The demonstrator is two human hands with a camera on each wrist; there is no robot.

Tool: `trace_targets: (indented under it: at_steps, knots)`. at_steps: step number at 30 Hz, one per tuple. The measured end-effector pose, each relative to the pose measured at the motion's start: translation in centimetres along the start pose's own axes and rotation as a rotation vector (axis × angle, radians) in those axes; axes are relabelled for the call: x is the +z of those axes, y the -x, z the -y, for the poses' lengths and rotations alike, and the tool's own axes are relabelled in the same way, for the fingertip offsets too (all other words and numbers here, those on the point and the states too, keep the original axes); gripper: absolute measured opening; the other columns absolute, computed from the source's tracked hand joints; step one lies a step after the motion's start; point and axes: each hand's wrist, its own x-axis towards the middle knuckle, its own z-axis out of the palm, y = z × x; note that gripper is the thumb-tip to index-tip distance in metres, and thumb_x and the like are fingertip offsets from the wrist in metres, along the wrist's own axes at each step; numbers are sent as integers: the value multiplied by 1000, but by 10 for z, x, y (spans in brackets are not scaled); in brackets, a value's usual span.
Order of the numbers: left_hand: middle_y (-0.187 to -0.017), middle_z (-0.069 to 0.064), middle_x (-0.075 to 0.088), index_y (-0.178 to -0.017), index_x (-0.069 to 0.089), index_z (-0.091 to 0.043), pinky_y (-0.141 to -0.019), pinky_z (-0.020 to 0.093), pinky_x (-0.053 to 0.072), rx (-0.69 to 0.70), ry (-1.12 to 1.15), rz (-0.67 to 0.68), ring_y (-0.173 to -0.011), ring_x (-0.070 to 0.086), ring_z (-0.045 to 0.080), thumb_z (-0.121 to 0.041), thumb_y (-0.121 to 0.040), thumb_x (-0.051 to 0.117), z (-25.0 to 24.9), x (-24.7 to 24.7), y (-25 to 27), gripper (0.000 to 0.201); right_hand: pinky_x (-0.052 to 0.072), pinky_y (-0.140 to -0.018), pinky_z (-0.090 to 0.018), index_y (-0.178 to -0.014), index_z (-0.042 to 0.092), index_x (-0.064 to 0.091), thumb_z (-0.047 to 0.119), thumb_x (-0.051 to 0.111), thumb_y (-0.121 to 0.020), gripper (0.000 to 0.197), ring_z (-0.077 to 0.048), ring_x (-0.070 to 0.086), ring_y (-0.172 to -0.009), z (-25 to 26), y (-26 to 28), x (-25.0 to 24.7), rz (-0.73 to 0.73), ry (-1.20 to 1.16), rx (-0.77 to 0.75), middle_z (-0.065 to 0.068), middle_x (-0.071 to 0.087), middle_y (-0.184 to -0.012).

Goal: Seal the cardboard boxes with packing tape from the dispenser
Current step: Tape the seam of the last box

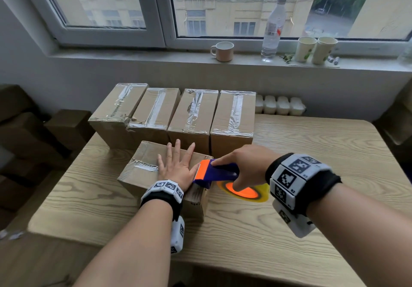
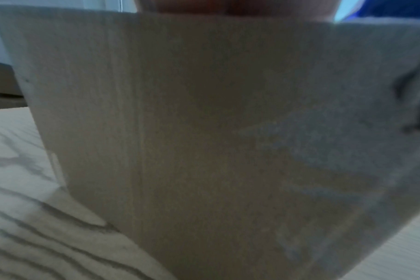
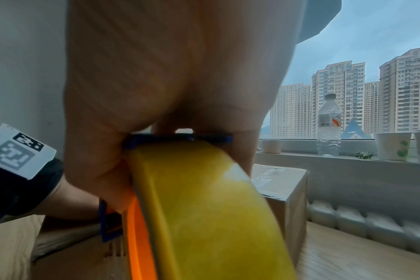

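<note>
A cardboard box (image 1: 142, 170) lies near the table's front, with a strip of clear tape across its left end. My left hand (image 1: 177, 166) presses flat on its top, fingers straight and spread. My right hand (image 1: 243, 166) grips a blue and orange tape dispenser (image 1: 214, 173) with a yellowish tape roll (image 1: 245, 192), its toothed edge at the box's right end beside my left hand. The left wrist view shows only the box's side (image 2: 204, 132). In the right wrist view my palm wraps the dispenser's frame (image 3: 180, 137) above the tape roll (image 3: 204, 208).
Several taped boxes (image 1: 194, 112) stand in a row behind the near one on the wooden table (image 1: 312, 152). A mug (image 1: 223, 51), a water bottle (image 1: 273, 30) and two paper cups (image 1: 316, 50) sit on the windowsill. More boxes (image 1: 26, 135) are stacked at the left.
</note>
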Motion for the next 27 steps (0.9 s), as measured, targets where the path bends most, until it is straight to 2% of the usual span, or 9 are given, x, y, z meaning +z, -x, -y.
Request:
trace_targets:
  at_steps: [4,7,9,17,19,22,27]
  knots:
    - [-158,-5,-22,-149,1,-48,-115,52,-11,0,8,29,-144,-24,20,-65,-92,23,4,0,-1,63,34,-68,-25,-140,54,37,40,67,-76,72,-17,52,-94,-1,2,-3,23,-23,8,10,63,-113]
    - [-158,-6,-21,-147,5,-49,-114,52,-13,-1,29,30,-144,-24,19,-66,-92,23,5,1,-5,61,36,-68,-25,-140,55,36,38,67,-75,73,-14,45,-85,-3,4,-4,65,-43,32,10,57,-101]
    - [-158,-7,-21,-147,5,-49,-114,52,-13,-1,32,31,-144,-25,19,-67,-92,23,4,3,-5,60,36,-68,-26,-139,55,36,38,68,-75,73,-14,44,-85,-4,7,-4,78,-57,41,12,51,-94]
    - [-158,-8,-21,-147,7,-50,-115,54,-11,-9,44,40,-144,-24,20,-65,-93,25,4,1,-6,58,37,-65,-26,-135,58,40,37,70,-72,73,-16,50,-85,-29,34,-5,127,-52,103,12,53,-93]
    - [-158,-8,-21,-147,7,-50,-115,54,-11,-9,47,44,-144,-24,19,-64,-93,25,4,0,-6,58,35,-64,-25,-135,57,40,36,70,-73,72,-15,50,-86,-35,42,-4,150,-55,120,13,53,-95]
    - [-158,-8,-20,-146,7,-50,-115,54,-12,-7,56,49,-144,-24,19,-64,-93,25,3,-1,-7,58,36,-67,-25,-136,57,40,37,70,-73,72,-17,54,-92,-37,47,-1,148,-39,127,11,60,-107]
    - [-159,-8,-18,-147,8,-49,-115,53,-12,-8,72,44,-144,-23,19,-64,-93,27,3,-2,-4,59,37,-70,-25,-137,54,40,37,67,-76,69,-19,57,-104,-22,32,8,150,30,101,11,62,-118]
